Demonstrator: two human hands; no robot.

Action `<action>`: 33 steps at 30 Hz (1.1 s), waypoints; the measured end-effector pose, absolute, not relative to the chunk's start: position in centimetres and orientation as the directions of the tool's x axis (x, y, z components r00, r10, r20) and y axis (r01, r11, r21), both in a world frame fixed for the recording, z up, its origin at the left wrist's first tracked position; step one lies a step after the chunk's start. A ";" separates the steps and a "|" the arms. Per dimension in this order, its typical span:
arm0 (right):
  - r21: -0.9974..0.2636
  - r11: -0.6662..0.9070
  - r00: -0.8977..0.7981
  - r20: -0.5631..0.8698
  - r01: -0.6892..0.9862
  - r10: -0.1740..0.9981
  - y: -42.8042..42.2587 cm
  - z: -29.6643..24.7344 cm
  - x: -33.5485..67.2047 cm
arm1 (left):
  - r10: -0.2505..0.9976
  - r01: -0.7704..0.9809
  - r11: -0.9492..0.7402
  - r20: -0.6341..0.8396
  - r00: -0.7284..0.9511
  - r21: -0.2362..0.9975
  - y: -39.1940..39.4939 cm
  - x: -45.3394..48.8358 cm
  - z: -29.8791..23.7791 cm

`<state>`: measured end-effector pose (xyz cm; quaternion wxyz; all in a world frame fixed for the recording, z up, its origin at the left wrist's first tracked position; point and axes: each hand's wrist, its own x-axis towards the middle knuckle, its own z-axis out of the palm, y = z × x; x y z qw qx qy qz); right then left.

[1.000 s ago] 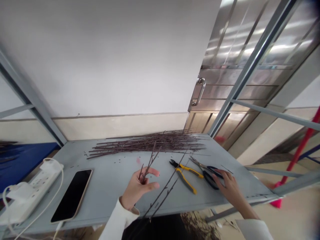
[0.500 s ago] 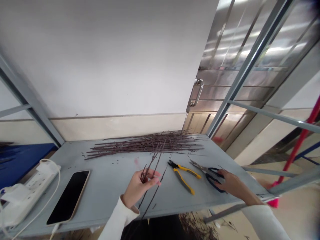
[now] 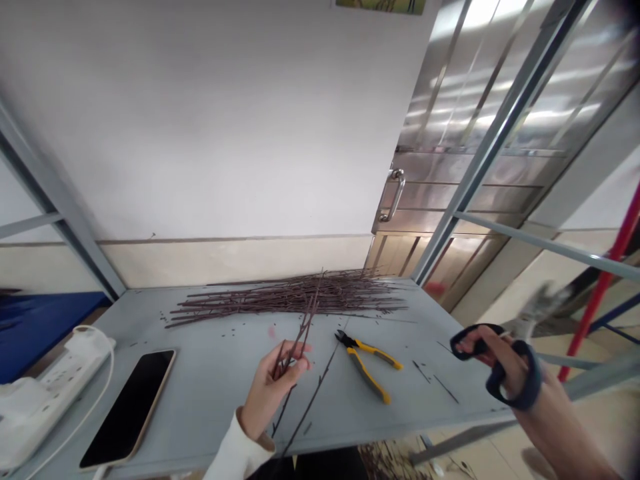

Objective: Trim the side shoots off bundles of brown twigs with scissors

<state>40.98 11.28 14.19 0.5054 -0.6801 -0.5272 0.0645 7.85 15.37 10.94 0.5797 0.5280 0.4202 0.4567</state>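
Thin dark twigs (image 3: 306, 321) are pinched between the thumb and fingers of my left hand (image 3: 277, 381), above the front of the table. One more long twig (image 3: 316, 392) slants over the table edge just right of that hand. My right hand (image 3: 517, 377) is raised past the table's right end, with fingers through the dark blue handles of a pair of scissors (image 3: 523, 327). Their blades point up and right, blurred by motion. Between my hands, yellow-and-grey cutting pliers (image 3: 367, 360) lie with handles spread. Behind them lies a large pile of twigs (image 3: 260, 297).
A phone (image 3: 131, 408) lies at the table's left, beside a white power strip (image 3: 55, 393) with a cable. Short twig bits (image 3: 445, 389) are scattered on the tabletop (image 3: 210, 380). Grey metal posts (image 3: 480, 160) frame the table, and cut twigs litter the floor below.
My right hand has lifted the scissors off the table and moved them up and right. My left hand still holds the twigs, in nearly the same place.
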 end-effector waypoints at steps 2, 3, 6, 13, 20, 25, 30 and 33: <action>-0.792 -0.040 0.517 0.359 0.609 0.777 10.9 15.6 40.1 | 0.966 -0.095 0.052 -0.025 0.258 0.994 15.4 7.7 10.8; -0.806 -0.099 0.551 0.303 0.583 0.777 10.8 16.1 39.9 | 0.963 -0.102 0.055 -0.026 0.270 0.993 15.5 7.7 10.8; -0.803 -0.142 0.486 0.200 0.579 0.850 11.1 16.8 39.5 | 0.961 -0.134 0.061 -0.022 0.275 0.989 15.4 7.6 10.8; -0.741 0.129 -0.022 0.152 0.659 0.988 11.6 19.0 35.5 | 0.983 -0.211 0.118 -0.084 0.166 0.970 14.9 7.2 11.7; -0.553 0.222 -0.228 0.059 0.803 0.972 12.3 21.0 33.1 | 0.970 -0.219 0.207 -0.171 0.174 0.953 15.0 7.0 11.7; -0.546 0.254 -0.333 -0.048 0.798 0.942 12.8 21.1 32.2 | 0.967 -0.246 0.225 -0.184 0.178 0.943 15.0 6.9 11.7; -0.594 0.286 -0.435 -0.121 0.752 0.892 13.3 20.6 32.0 | 0.964 -0.242 0.236 -0.196 0.178 0.941 14.9 6.8 11.4; -0.617 0.280 -0.449 -0.133 0.735 0.884 13.5 20.8 31.8 | 0.965 -0.230 0.234 -0.196 0.177 0.945 14.9 7.0 11.5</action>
